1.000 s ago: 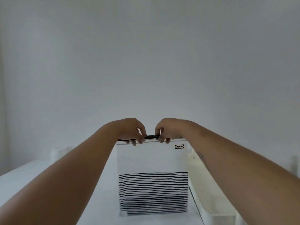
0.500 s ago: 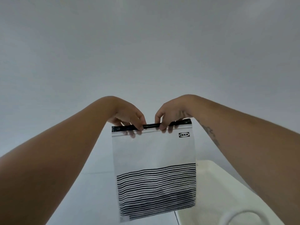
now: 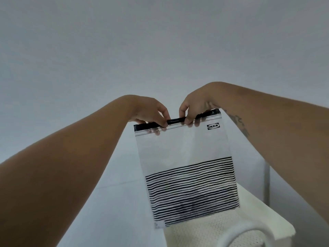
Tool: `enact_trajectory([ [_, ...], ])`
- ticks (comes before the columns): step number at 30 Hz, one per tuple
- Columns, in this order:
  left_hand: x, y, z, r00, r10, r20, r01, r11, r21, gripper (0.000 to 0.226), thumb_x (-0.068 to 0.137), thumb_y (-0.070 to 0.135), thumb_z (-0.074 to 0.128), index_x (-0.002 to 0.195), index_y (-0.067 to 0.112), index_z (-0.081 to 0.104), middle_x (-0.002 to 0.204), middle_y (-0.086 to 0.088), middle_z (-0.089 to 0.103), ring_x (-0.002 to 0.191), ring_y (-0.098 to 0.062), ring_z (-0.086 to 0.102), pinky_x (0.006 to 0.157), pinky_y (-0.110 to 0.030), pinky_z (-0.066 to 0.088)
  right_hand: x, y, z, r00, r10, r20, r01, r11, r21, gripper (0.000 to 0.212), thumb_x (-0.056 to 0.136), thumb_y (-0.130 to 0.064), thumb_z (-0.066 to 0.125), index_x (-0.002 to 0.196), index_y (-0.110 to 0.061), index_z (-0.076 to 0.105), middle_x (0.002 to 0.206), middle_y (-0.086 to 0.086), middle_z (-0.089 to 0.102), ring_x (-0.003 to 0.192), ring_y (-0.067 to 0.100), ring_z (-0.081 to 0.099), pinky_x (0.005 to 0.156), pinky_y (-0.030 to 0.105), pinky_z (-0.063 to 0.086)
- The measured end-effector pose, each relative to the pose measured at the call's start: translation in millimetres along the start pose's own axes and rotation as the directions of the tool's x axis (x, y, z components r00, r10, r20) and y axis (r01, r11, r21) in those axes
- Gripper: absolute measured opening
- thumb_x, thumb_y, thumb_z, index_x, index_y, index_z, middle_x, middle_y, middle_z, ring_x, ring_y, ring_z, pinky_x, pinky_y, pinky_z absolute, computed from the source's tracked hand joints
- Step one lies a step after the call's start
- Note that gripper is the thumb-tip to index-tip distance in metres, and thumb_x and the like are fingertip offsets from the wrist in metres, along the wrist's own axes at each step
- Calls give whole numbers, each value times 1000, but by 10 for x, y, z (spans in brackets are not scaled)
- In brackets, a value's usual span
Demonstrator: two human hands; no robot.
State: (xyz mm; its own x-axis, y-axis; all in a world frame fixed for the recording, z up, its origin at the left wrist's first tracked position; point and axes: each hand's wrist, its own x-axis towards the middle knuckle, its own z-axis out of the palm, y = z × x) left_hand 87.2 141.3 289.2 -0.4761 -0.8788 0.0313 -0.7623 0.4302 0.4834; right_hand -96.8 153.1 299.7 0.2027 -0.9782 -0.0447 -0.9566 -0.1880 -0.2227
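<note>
A clear zip bag (image 3: 185, 148) with black stripes on its lower half and a black strip along the top hangs in the air in front of me. My left hand (image 3: 151, 113) pinches the top strip left of the middle. My right hand (image 3: 195, 109) pinches the same strip right of the middle. The bag tilts slightly, its right corner higher. Something dark shows faintly through the striped bottom part; I cannot tell what it is.
A white perforated tray (image 3: 222, 230) with a curved handle (image 3: 249, 234) lies below the bag at the lower right. A white table surface (image 3: 110, 211) spreads beneath. A plain white wall fills the background, with a grey post (image 3: 267, 184) at the right.
The bag has been lifted off the table and now hangs above the tray, nearer to me. Both hands keep their pinch on the top strip, and the view has tilted.
</note>
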Motion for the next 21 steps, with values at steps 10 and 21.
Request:
enact_trajectory([
  [10,1071,-274,543,972,40,-230,-20,996,88,13,85,7,61,90,16,68,86,-4,74,76,-18,73,58,-24,51,824,663,526,939,9,-344,0,1000,27,14,87,-5,60,91,-15,70,79,-1,61,70,18,56,57,24,40],
  [21,1279,-857,1658,947,68,-313,-28,991,129,15,84,13,60,87,25,70,92,5,59,77,-16,57,70,-31,51,1044,1284,1759,908,-34,-418,93,988,120,14,91,-17,56,83,-25,64,91,-1,64,83,22,61,74,38,52],
])
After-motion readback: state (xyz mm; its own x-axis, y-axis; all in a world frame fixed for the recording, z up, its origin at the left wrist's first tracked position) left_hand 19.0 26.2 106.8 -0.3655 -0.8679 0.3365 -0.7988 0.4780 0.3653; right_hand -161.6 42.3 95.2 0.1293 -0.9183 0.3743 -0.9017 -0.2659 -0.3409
